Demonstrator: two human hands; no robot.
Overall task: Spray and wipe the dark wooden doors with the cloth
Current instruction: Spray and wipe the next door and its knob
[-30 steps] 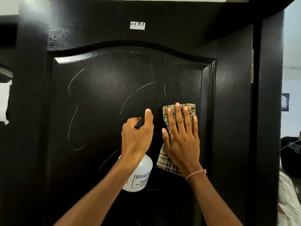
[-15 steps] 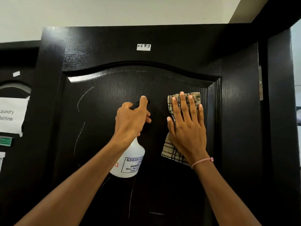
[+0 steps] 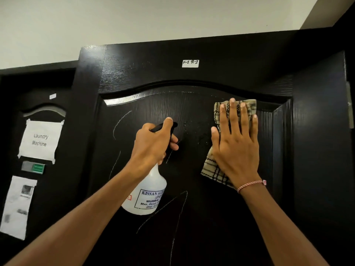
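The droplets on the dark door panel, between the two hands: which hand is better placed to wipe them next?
The right hand. It presses the checked cloth flat on the door, just right of the droplets. The left hand grips the spray bottle and has no cloth.

Door (image 3: 146,73): v. dark brown, nearly black, w/ fine wood grain & thin pale scribble lines across the panel; the small sticker (image 3: 190,63) on it is white w/ black handwriting. Cloth (image 3: 213,169): beige w/ black check lines & black zigzag stitching; spray bottle (image 3: 151,181): translucent white body, black trigger top (image 3: 174,124), white label (image 3: 151,199) w/ blue print & a small red mark. Bracelet (image 3: 249,184): pink & white twisted thread; wall (image 3: 134,22) off-white; left door (image 3: 63,198) same dark tone, its paper sign (image 3: 40,140) white w/ grey text, plate (image 3: 33,167) below grey & green.
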